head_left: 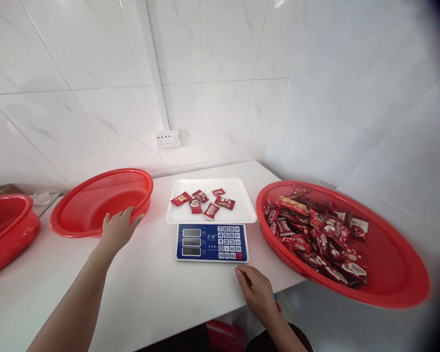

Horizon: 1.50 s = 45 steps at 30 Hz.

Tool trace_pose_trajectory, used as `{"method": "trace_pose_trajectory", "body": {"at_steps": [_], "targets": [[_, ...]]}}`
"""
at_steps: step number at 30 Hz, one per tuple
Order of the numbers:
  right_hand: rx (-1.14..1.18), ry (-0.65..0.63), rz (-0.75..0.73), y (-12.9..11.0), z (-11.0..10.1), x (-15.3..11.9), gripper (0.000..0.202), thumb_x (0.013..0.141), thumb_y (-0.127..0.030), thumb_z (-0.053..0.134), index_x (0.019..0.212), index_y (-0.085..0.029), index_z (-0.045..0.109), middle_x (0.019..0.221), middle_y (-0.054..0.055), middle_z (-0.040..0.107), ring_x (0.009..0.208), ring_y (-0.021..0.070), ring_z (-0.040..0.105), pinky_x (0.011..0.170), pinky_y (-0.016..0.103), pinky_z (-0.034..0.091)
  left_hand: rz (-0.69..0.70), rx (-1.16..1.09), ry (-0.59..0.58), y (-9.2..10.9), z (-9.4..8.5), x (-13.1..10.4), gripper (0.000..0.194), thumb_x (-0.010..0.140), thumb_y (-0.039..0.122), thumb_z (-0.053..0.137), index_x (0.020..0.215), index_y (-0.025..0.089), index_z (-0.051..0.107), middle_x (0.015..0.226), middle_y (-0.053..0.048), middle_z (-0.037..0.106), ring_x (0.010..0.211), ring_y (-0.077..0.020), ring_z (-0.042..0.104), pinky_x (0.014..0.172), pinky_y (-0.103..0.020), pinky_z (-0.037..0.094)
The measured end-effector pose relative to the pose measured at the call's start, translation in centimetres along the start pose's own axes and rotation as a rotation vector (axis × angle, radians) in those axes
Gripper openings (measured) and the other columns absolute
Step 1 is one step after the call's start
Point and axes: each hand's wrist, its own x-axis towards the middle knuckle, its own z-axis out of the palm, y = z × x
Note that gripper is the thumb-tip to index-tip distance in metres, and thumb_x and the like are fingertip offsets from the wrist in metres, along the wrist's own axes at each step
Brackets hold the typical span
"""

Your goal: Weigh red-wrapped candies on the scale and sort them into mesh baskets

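My left hand [121,231] reaches over the near rim of a red plastic basket [91,195], its fingers stretched out and apart. Whether the fingertips touch the rim, I cannot tell. Nothing shows inside that basket. My right hand [254,291] is loosely closed by the table's front edge, just below the scale's keypad; no object shows in it. Between the hands stands a digital scale [211,243] with a blue panel. On its white tray [176,215] lie several red-wrapped candies [210,210], spread apart.
To the right, a large red basket [396,274] holds a heap of red-wrapped candies [315,234] and overhangs the table edge. Another red basket [11,234] is partly visible at far left. Behind the white table [150,293], a tiled wall carries a power socket [167,139].
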Motion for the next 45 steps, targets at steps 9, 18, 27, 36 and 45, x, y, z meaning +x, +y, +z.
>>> {"method": "trace_pose_trajectory", "body": {"at_steps": [9,18,27,36,45], "targets": [[-0.004,-0.015,0.016,-0.2,0.0,0.0,0.028,0.09,-0.033,0.039,0.08,-0.019,0.061,0.073,0.005,0.067,0.066,0.0177,0.064,0.06,0.026,0.05,0.231,-0.116,0.108,5.6,-0.1,1.0,0.043,0.091,0.035,0.031,0.126,0.014,0.045,0.133,-0.012,0.047,0.129,-0.0281,0.031,0.105,-0.048,0.025],[-0.034,0.018,0.005,-0.4,0.1,0.1,0.028,0.09,-0.033,0.039,0.079,-0.019,0.061,0.071,0.004,0.067,0.064,0.0168,0.064,0.059,0.025,0.05,0.462,-0.173,0.02,11.3,-0.4,4.9,0.031,0.085,0.027,0.044,0.112,0.018,0.057,0.106,-0.01,0.065,0.108,-0.0265,0.052,0.089,-0.037,0.043],[-0.041,0.027,0.0,-0.2,0.3,0.0,0.026,0.089,-0.032,0.04,0.079,-0.02,0.062,0.072,0.004,0.068,0.066,0.0163,0.064,0.06,0.025,0.05,0.4,-0.247,-0.039,11.4,0.2,5.8,0.036,0.081,0.024,0.049,0.117,0.025,0.051,0.112,-0.007,0.057,0.1,-0.0239,0.056,0.078,-0.031,0.045],[-0.042,0.017,0.004,-0.3,0.2,0.1,0.028,0.09,-0.033,0.039,0.078,-0.02,0.062,0.073,0.006,0.068,0.066,0.0179,0.064,0.06,0.026,0.051,0.339,-0.392,-0.049,11.5,0.0,6.2,0.03,0.081,0.022,0.05,0.111,0.024,0.056,0.107,-0.004,0.059,0.092,-0.0186,0.06,0.075,-0.025,0.046],[-0.053,0.015,0.0,-0.1,0.3,-0.1,0.027,0.09,-0.032,0.039,0.079,-0.019,0.061,0.072,0.004,0.067,0.065,0.0165,0.063,0.06,0.026,0.05,0.45,-0.416,-0.063,11.8,0.7,6.3,0.027,0.084,0.033,0.046,0.105,0.022,0.06,0.108,-0.005,0.062,0.101,-0.022,0.056,0.082,-0.03,0.045]]}}
